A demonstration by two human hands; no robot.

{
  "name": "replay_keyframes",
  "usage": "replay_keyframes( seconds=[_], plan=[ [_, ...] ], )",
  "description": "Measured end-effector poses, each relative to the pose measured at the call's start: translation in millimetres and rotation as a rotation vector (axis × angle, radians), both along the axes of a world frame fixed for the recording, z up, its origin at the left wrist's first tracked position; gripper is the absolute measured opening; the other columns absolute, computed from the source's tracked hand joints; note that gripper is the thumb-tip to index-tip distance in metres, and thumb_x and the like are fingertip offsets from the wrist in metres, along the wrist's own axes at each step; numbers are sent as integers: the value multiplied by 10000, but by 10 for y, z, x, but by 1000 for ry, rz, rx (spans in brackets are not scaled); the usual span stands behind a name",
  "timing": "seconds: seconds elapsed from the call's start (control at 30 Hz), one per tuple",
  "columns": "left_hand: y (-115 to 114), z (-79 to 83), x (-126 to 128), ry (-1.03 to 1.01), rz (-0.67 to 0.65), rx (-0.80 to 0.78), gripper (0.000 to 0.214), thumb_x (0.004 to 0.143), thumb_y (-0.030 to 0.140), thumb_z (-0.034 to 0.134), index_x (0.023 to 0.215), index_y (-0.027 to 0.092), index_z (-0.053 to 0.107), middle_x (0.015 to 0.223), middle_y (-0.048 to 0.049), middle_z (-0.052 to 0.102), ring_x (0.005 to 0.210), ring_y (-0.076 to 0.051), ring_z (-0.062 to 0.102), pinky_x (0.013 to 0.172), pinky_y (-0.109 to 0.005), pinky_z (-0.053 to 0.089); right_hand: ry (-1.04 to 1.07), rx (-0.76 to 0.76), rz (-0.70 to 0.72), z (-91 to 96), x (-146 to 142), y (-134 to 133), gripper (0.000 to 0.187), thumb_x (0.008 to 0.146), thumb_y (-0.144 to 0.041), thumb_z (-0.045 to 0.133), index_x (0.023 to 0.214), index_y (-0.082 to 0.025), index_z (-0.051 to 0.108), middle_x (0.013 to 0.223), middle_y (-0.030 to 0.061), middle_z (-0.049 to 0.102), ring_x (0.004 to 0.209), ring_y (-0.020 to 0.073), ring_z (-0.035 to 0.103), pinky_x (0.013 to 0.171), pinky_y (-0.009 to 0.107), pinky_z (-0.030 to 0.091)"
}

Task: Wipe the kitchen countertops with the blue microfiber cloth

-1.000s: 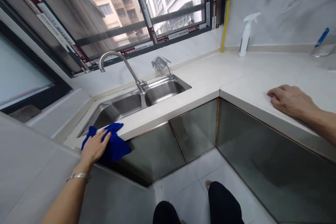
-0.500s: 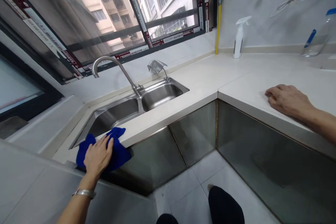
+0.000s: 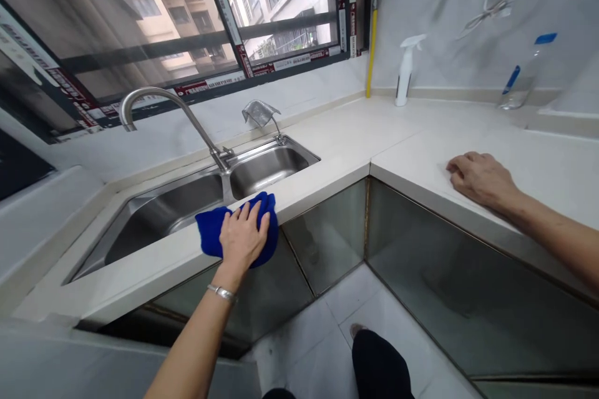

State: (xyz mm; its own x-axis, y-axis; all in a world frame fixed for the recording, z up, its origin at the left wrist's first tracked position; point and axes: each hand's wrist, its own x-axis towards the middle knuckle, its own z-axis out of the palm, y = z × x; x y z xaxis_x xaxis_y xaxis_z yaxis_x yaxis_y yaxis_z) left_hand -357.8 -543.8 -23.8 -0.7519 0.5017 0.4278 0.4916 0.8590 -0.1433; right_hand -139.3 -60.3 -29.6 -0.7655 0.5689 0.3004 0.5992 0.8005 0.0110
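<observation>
Our left hand [image 3: 244, 238] and the blue cloth [image 3: 211, 229] have moved rightward along the front edge of the surface [image 3: 412, 146], from the sink's left end to near its divider [image 3: 226, 187]. We keep the left fingers spread flat over the cloth, which drapes over the edge. Our right hand [image 3: 482, 179] rests on the surface, loosely curled; we cannot tell whether it covers anything.

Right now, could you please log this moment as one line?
left hand: over blue cloth at front edge of counter | right hand: on counter, fingers curled | spray bottle: upright
</observation>
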Motion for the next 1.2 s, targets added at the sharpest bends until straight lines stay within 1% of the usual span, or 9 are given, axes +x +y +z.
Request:
replay_keyframes(
  seconds=[0.1,0.23,0.4,0.57,0.7,0.83,1.03,1.13,1.2],
  plan=[
    [422,-5,6,5,-70,-9,629,1045,519,246,1492,153,495,1499,-159,517,1346,-378,507,1220,-556,310,-11,-21,6,39,-4,-46,386,987,-250,365,1202,-120,658,1286,202,612,1102,335,541,914,419,449],
    [978,35,-45,-37,-157,-8,610,1050,502,249,1495,163,493,1517,-150,500,1359,-372,500,1223,-556,314,7,29,29,61,-7,-98,363,986,-226,373,1167,-97,660,1251,216,623,1061,337,552,868,413,447],
    [1627,136,-295,-233,-219,-3,586,1054,479,235,1511,205,477,1559,-117,450,1445,-330,424,1262,-529,259,44,89,50,21,-29,-111,325,959,-185,398,1119,-104,670,1147,199,647,1030,329,553,830,397,434],
    [2124,176,-615,-311,-271,-21,571,1042,466,264,1510,219,477,1578,-103,410,1473,-335,384,1260,-554,249,111,144,67,-41,-71,-83,282,926,-169,426,1047,-150,680,1095,169,646,985,311,542,788,388,424],
    [2507,182,-784,-326,-289,-17,578,1034,464,238,1514,240,470,1581,-93,412,1477,-318,381,1259,-552,244,132,130,60,-16,-90,-100,237,911,-148,464,1021,-171,672,1088,156,652,981,313,538,771,385,408],
    [2901,190,-878,-313,-249,30,624,1018,470,216,1487,177,504,1554,-154,450,1443,-376,412,1227,-578,275,108,88,35,54,-100,-152,210,901,-137,511,1043,-168,663,1122,156,649,1016,320,544,794,393,417],
    [3427,190,-856,-284,-149,139,596,995,415,224,1342,153,632,1377,-214,596,1321,-445,513,1139,-659,312,95,86,44,108,-115,-183,231,904,-119,508,1048,-188,675,1133,161,651,990,314,546,807,418,433],
    [3739,201,-722,-321,-129,216,599,999,385,207,1336,116,622,1328,-235,623,1310,-449,525,1135,-665,305,61,40,39,135,-115,-188,253,914,-91,493,1067,-177,675,1162,161,638,1014,307,548,820,410,431],
    [3955,231,-577,-372,-175,256,590,1006,355,202,1358,86,592,1312,-239,637,1313,-429,534,1156,-649,297,61,-1,43,144,-113,-192,275,912,-70,483,1092,-173,664,1174,154,632,1024,300,553,834,399,438]
  ],
)
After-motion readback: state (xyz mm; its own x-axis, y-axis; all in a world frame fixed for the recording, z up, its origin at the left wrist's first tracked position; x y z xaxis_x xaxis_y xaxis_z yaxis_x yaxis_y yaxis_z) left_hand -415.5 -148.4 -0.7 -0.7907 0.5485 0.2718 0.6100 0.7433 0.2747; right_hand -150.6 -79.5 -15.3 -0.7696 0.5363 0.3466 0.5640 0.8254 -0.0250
